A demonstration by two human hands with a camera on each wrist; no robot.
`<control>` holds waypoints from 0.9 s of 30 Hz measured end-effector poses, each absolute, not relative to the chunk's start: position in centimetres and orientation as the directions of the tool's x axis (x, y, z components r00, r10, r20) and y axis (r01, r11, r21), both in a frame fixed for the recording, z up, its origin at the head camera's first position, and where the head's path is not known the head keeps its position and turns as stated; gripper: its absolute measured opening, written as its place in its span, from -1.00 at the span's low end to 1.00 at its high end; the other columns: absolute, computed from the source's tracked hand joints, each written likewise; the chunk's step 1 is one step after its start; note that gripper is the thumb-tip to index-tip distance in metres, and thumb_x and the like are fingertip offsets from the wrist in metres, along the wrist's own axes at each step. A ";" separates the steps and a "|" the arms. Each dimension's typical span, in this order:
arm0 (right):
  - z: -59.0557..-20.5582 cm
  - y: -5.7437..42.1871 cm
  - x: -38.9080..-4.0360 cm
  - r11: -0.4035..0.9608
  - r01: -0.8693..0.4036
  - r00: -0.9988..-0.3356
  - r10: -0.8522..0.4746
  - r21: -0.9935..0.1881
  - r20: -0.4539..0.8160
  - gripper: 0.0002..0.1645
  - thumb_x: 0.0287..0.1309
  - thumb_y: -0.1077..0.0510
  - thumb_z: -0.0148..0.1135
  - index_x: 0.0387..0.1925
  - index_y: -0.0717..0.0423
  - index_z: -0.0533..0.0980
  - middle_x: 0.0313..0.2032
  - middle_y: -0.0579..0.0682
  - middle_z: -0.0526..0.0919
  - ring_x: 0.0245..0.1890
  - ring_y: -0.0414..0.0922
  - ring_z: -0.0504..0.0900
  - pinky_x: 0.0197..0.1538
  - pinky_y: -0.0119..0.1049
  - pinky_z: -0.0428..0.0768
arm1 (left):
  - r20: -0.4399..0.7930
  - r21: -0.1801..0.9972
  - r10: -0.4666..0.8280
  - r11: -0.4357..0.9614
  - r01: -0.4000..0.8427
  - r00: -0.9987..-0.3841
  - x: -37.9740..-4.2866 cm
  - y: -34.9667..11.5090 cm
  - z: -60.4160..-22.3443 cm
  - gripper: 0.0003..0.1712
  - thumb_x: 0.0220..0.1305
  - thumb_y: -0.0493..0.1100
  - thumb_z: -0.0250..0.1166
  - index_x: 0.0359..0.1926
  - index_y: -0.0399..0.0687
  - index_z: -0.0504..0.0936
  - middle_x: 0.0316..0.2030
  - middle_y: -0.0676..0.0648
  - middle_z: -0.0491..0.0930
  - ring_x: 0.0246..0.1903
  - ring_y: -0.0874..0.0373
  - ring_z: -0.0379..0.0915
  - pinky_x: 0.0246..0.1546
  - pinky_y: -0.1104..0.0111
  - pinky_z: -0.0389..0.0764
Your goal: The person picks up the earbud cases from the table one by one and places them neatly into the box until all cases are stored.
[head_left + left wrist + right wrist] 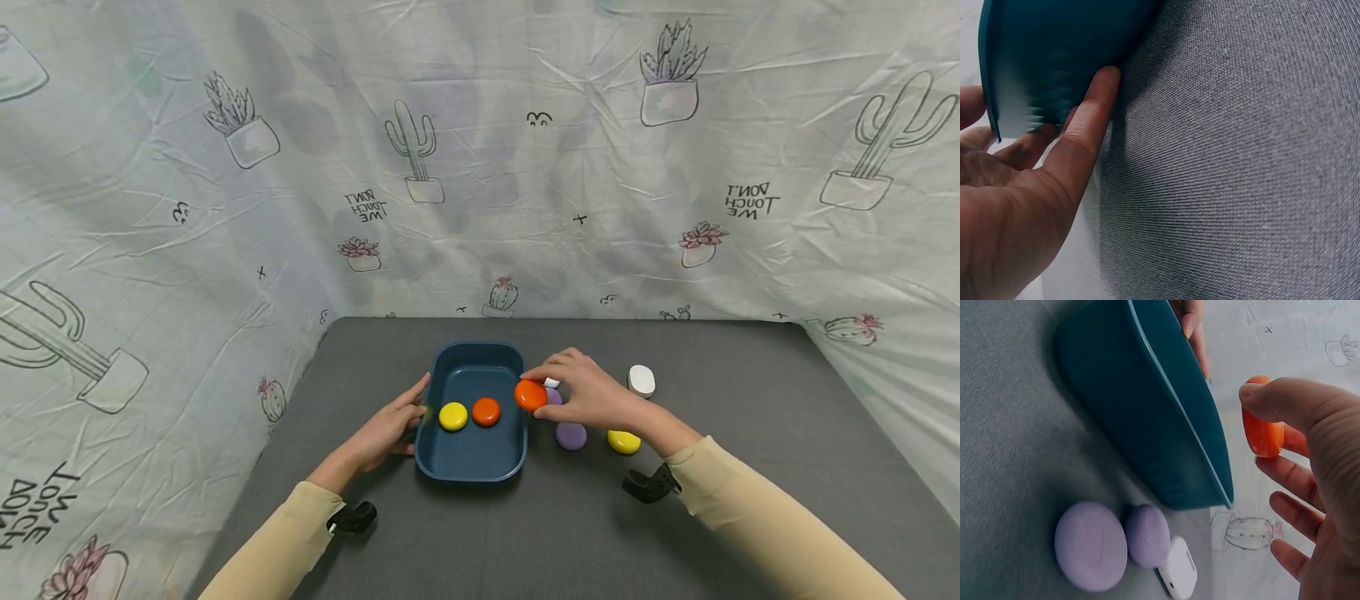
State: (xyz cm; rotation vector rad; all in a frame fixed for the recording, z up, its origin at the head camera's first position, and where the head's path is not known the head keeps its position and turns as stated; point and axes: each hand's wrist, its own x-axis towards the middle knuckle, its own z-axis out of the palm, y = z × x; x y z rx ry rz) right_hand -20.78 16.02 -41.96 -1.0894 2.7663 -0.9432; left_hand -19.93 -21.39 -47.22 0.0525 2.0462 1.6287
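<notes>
A dark blue rectangular bin stands on the table, with a yellow rounded disc and an orange-red disc lying inside. My left hand touches the bin's left wall from outside with extended fingers; in the left wrist view, the thumb lies low along the wall. My right hand pinches another orange disc between thumb and fingers, raised by the bin's right rim. The right wrist view shows this orange disc held on edge, with the other fingers loosely spread.
Right of the bin lie two purple discs, the nearer one uncovered and the other partly behind my hand in the head view. A white piece lies beyond them. Farther right are a yellow disc and a white rounded block.
</notes>
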 end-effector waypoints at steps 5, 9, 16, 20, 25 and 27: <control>-42.1 14.5 -21.3 0.585 -0.610 -0.752 -0.641 -0.533 0.157 -0.42 0.17 -0.09 0.49 0.23 -0.19 0.62 0.02 -0.19 0.60 0.07 -0.09 0.36 0.07 -0.02 0.35 | -0.367 0.918 0.329 0.276 -0.283 -0.870 -20.0 -21.4 -47.3 -0.30 0.61 -0.06 -0.03 0.60 0.61 0.00 0.60 -0.17 -0.08 0.41 -0.24 0.21 -0.16 0.08 0.64; -42.0 13.4 -21.7 0.596 -0.616 -0.742 -0.658 -0.515 0.127 -0.41 0.16 -0.12 0.49 0.24 -0.19 0.62 0.04 -0.17 0.60 0.11 -0.08 0.35 0.09 -0.01 0.34 | -0.366 0.919 0.327 0.273 -0.284 -0.871 -20.0 -21.5 -47.3 -0.29 0.60 -0.06 -0.01 0.60 0.61 0.01 0.59 -0.17 -0.06 0.40 -0.23 0.23 -0.16 0.08 0.65; -42.1 11.9 -22.7 0.633 -0.619 -0.745 -0.661 -0.465 0.092 -0.43 0.16 -0.11 0.47 0.21 -0.17 0.64 0.05 -0.14 0.62 0.12 -0.05 0.36 0.14 0.01 0.35 | -0.365 0.920 0.335 0.273 -0.281 -0.869 -20.0 -21.6 -47.5 -0.29 0.60 -0.05 0.01 0.57 0.67 0.03 0.59 -0.16 -0.05 0.36 -0.19 0.30 -0.15 0.08 0.65; -42.0 11.3 -23.2 0.658 -0.614 -0.751 -0.657 -0.436 0.066 -0.44 0.12 -0.12 0.49 0.18 -0.19 0.65 0.01 -0.17 0.62 0.09 -0.06 0.38 0.17 0.01 0.33 | -0.353 0.926 0.367 0.266 -0.266 -0.861 -20.0 -21.7 -47.5 -0.28 0.60 -0.04 0.00 0.60 0.62 -0.02 0.59 -0.19 -0.09 0.35 -0.20 0.30 -0.13 0.08 0.65; -42.1 10.4 -23.3 0.660 -0.658 -0.720 -0.692 -0.362 0.046 -0.45 0.04 -0.15 0.54 0.10 -0.18 0.69 -0.14 -0.22 0.63 -0.03 -0.09 0.40 0.12 -0.03 0.35 | -0.337 0.935 0.406 0.250 -0.251 -0.850 -20.0 -21.9 -47.6 -0.26 0.61 -0.03 -0.01 0.62 0.56 -0.08 0.60 -0.22 -0.11 0.37 -0.21 0.28 -0.07 0.08 0.65; -42.2 10.1 -23.3 0.662 -0.672 -0.708 -0.705 -0.333 0.026 -0.46 0.03 -0.16 0.55 0.08 -0.18 0.70 -0.17 -0.23 0.63 -0.04 -0.10 0.40 0.15 -0.02 0.35 | -0.334 0.936 0.409 0.249 -0.249 -0.849 -20.0 -21.9 -47.6 -0.26 0.62 -0.03 -0.01 0.62 0.56 -0.08 0.59 -0.23 -0.10 0.37 -0.21 0.28 -0.07 0.08 0.65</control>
